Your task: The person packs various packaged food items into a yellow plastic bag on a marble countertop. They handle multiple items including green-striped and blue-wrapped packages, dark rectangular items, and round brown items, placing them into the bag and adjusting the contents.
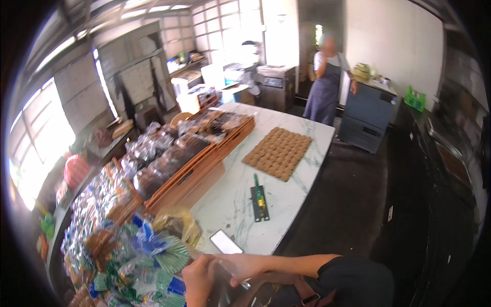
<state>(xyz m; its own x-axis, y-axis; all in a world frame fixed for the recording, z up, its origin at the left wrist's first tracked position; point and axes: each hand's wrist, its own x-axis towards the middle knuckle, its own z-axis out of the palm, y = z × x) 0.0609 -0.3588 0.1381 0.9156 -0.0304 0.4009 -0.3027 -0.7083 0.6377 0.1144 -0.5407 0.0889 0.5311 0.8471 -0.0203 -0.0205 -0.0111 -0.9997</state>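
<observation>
At the bottom edge, my left hand [199, 279] is closed with its fingers curled, close beside the pile of wrapped bread packages [120, 245]. My right hand [247, 268] reaches across from the right, its fingers bent around clear plastic film [223, 272] between the two hands. The film's shape is hard to make out, and my left fingertips are partly hidden. A white-screened phone [225, 241] lies on the table just beyond my hands. Left of it sits a crumpled yellowish plastic bag [180, 225], touching the packages with green and blue gathered ends.
Orange crates [204, 162] of wrapped dark loaves stand along the left of the marble-patterned table [240, 190]. On it lie a dark flat plate with a green-and-yellow strip [260, 203] and a brown dimpled tray [279, 153]. An aproned person [327, 77] stands beside a dark cabinet [365, 115].
</observation>
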